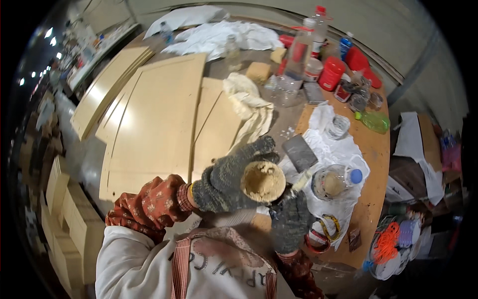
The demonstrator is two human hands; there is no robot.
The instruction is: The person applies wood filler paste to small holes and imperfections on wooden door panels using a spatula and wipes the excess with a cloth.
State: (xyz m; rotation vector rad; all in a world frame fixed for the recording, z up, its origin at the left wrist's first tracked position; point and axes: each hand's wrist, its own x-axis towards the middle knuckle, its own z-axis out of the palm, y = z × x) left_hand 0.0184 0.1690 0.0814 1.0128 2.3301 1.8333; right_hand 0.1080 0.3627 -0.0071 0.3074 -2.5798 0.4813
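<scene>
My left hand [226, 179], in a dark grey knit glove, is closed around a small round cup [263, 182]. Beige paste coats the inside of the cup, which is tipped so that its mouth faces me. Just right of it is my right hand [291, 222], gloved the same way, with its fingers curled. A pale, narrow tool [301, 181] smeared with paste sticks out from those fingertips; its exact kind is unclear. Beyond the hands lies a dark grey sanding block [299, 153]. A clear bottle with a blue cap [331, 182] rests on a white cloth [356, 162] to the right.
Cream panels [149, 119] cover the table's left half, with a crumpled cream cloth [249, 102] beside them. Bottles and red containers [332, 73] crowd the far right. Tape rolls [318, 241] lie near my right hand. A bucket with orange cord [386, 244] stands past the right edge.
</scene>
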